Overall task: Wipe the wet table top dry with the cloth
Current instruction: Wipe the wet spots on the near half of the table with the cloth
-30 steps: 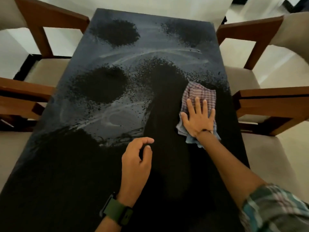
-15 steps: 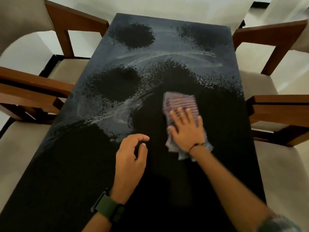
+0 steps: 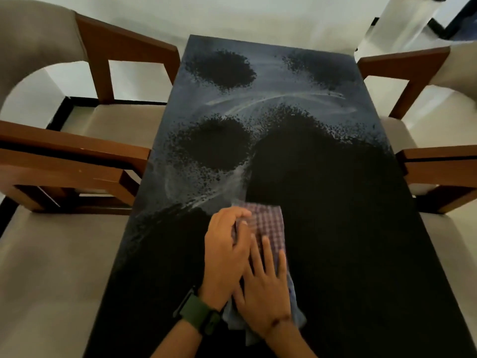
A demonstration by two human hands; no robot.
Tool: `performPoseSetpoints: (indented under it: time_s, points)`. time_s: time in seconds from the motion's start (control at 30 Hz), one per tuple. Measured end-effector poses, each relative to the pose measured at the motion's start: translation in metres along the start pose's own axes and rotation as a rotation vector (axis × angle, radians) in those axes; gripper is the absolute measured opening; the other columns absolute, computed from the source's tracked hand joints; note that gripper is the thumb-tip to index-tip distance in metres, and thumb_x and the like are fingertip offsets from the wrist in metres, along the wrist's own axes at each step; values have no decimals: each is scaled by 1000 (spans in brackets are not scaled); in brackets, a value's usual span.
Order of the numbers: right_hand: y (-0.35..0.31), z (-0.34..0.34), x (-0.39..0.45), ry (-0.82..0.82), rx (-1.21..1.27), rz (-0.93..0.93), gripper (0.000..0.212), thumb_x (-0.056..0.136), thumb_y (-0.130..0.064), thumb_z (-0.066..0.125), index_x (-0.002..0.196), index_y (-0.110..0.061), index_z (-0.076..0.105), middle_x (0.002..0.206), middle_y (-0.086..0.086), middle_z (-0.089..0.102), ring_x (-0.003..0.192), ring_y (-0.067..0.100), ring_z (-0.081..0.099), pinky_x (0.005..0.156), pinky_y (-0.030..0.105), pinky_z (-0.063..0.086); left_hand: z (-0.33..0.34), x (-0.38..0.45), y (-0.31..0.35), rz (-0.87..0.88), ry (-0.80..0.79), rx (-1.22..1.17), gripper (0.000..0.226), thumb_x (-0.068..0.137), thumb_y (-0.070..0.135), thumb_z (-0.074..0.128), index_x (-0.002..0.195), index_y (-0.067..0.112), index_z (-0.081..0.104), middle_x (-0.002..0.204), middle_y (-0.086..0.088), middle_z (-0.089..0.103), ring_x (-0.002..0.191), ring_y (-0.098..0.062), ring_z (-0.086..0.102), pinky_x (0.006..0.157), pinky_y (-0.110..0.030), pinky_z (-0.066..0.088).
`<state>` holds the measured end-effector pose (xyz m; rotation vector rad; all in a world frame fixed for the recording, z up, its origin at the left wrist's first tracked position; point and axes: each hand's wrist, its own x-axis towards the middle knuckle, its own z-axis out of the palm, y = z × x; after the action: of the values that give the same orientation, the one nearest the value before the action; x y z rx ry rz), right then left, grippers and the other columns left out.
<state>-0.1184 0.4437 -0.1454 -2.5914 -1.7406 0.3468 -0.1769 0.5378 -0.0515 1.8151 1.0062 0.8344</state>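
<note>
A checked cloth (image 3: 268, 226) lies on the near middle of the dark worktop (image 3: 348, 228), its plaid end pointing away from the person and a paler, bunched end trailing back beneath the wrists. Both hands are on it, side by side and touching. The right hand (image 3: 265, 288) lies flat on the cloth with its fingers straight and spread, pressing it against the surface. The left hand (image 3: 227, 249) sits just to the left of the right one, partly overlapping its fingers; its own fingers curl over the cloth's left edge near the far corner, and seem to be gripping a fold there (the exact pinch is partly hidden by the knuckles). A green-strapped watch (image 3: 200, 316) circles the left wrist, and a thin dark band shows on the right wrist.

The far half of the worktop shows a greyish film broken by dark round patches and pale curved streaks (image 3: 258, 103), while the near half around the cloth looks uniformly black. Wooden chairs with beige cushions flank the worktop: two on the left (image 3: 77, 161) and two on the right (image 3: 438, 166), their armrests close to its edges.
</note>
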Motion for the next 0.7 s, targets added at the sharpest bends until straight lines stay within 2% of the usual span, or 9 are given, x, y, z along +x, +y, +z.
performPoseSetpoints:
  time_s: [0.03, 0.1, 0.17, 0.23, 0.33, 0.43, 0.53, 0.63, 0.7]
  points:
    - [-8, 1, -19, -5, -3, 7, 63, 89, -62, 28, 140, -26, 40, 149, 6, 36, 136, 32, 33, 111, 53, 8, -5, 2, -1, 12, -19, 2, 19, 89, 12, 47, 92, 30, 53, 92, 24, 52, 92, -2, 53, 79, -12, 41]
    - [-9, -2, -20, -40, -20, 50, 63, 90, -63, 23, 139, -28, 41, 147, 4, 40, 133, 30, 37, 110, 53, 12, -11, 5, -3, 34, -62, 4, 17, 87, 16, 45, 92, 30, 53, 91, 25, 51, 91, -1, 52, 79, -10, 40]
    - [3, -9, 17, 7, -16, 30, 67, 88, -66, 21, 146, -33, 19, 155, 2, 21, 142, 29, 15, 114, 56, 7, -15, 7, -5, 46, -109, -8, 16, 86, 17, 45, 92, 29, 54, 92, 24, 51, 91, 0, 52, 80, -11, 41]
    - [26, -17, 84, 21, -6, 3, 68, 87, -66, 13, 146, -38, -5, 158, -1, -6, 143, 26, -13, 111, 53, -10, -17, 7, -10, 31, -117, -4, 18, 86, 14, 46, 91, 30, 54, 93, 22, 53, 90, -1, 52, 80, -12, 41]
    - [60, -41, 199, 3, -1, 67, 66, 91, -64, 16, 148, -36, -2, 158, -1, -11, 144, 26, -15, 112, 53, -11, -20, -2, -18, -51, -111, 29, 32, 90, 11, 50, 90, 43, 48, 94, 22, 53, 93, 2, 52, 79, -8, 39]
    - [59, -55, 243, -20, 2, 167, 65, 94, -60, 18, 150, -31, -1, 159, 1, -10, 144, 29, -13, 112, 55, -10, -28, -11, -24, -111, -49, 11, 37, 88, 9, 52, 90, 45, 49, 95, 23, 55, 96, 6, 52, 79, -5, 39]
    - [15, -36, 181, -10, -26, 53, 67, 93, -60, 16, 149, -28, -5, 158, 6, -9, 143, 31, -15, 112, 55, -11, -40, -11, -18, -97, -14, 14, 36, 89, 7, 49, 91, 42, 53, 94, 20, 55, 98, 4, 53, 78, -9, 42]
    - [-36, -6, 56, -13, -63, -150, 77, 83, -68, 32, 147, -29, 17, 155, 6, 15, 142, 33, 10, 110, 58, 11, -51, -4, -10, 35, 20, -123, 36, 90, -7, 32, 103, 9, 60, 79, 9, 53, 108, -4, 56, 83, -1, 38]
    - [-52, 7, -6, 2, -125, -225, 78, 82, -70, 31, 147, -29, 23, 154, 5, 24, 141, 33, 15, 109, 56, 18, -61, 3, -17, -17, 20, -31, 26, 88, 15, 40, 98, 32, 56, 90, 14, 56, 102, -1, 56, 82, -4, 40]
